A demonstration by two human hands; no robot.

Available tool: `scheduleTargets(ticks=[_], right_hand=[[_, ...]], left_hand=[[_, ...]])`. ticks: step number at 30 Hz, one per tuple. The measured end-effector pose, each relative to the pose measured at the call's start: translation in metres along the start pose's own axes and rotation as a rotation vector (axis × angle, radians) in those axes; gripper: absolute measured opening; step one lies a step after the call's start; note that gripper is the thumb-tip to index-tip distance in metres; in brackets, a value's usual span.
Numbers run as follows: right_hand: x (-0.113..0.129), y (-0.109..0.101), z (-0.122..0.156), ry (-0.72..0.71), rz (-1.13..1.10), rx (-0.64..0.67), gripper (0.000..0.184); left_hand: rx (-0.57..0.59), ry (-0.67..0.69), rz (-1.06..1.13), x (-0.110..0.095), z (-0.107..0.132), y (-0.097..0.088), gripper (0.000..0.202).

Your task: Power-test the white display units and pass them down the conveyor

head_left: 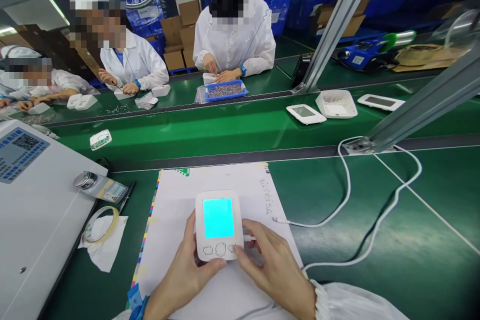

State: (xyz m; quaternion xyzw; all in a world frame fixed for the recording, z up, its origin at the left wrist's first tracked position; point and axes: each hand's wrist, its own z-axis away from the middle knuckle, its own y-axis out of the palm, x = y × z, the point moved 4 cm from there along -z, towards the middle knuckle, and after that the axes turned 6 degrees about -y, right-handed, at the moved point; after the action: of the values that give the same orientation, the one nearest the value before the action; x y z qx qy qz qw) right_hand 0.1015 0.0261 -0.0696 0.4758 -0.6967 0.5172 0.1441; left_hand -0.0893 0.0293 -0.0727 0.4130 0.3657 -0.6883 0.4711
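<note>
A white blood pressure monitor point(238, 205) with a glowing cyan screen and three buttons is held up over a white paper sheet point(176, 195). My left hand point(187, 270) is closed around its left side, thumb along the lower edge. At the right edge, my right hand point(273, 260) grips it, the thumb at the right-hand button. Between those fingers, a white cable plug point(248, 238) meets the monitor's side; whether it is fully seated I cannot tell. Another white cable point(322, 225) lies to the right, its connector end resting on the sheet.
A white machine point(45, 210), tape roll point(115, 217) and metal-capped bottle point(101, 186) stand left. Ahead runs a green conveyor point(210, 132) carrying white housings point(337, 104). A metal post point(412, 95) rises at right. Co-workers in white point(236, 45) sit opposite, near a blue parts tray point(226, 90).
</note>
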Motion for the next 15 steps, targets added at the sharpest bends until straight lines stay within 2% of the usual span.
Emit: scheduleTargets(ticks=[10, 15], right_hand=[[0.0023, -0.0010, -0.0012, -0.019, 0.024, -0.009, 0.024], [0.0031, -0.0004, -0.0008, -0.036, 0.015, 0.024, 0.022]], left_hand=[[0.032, 0.012, 0.014, -0.0019, 0.0015, 0.0015, 0.105], [-0.078, 0.059, -0.038, -0.0019, -0.0012, -0.0001, 0.091]])
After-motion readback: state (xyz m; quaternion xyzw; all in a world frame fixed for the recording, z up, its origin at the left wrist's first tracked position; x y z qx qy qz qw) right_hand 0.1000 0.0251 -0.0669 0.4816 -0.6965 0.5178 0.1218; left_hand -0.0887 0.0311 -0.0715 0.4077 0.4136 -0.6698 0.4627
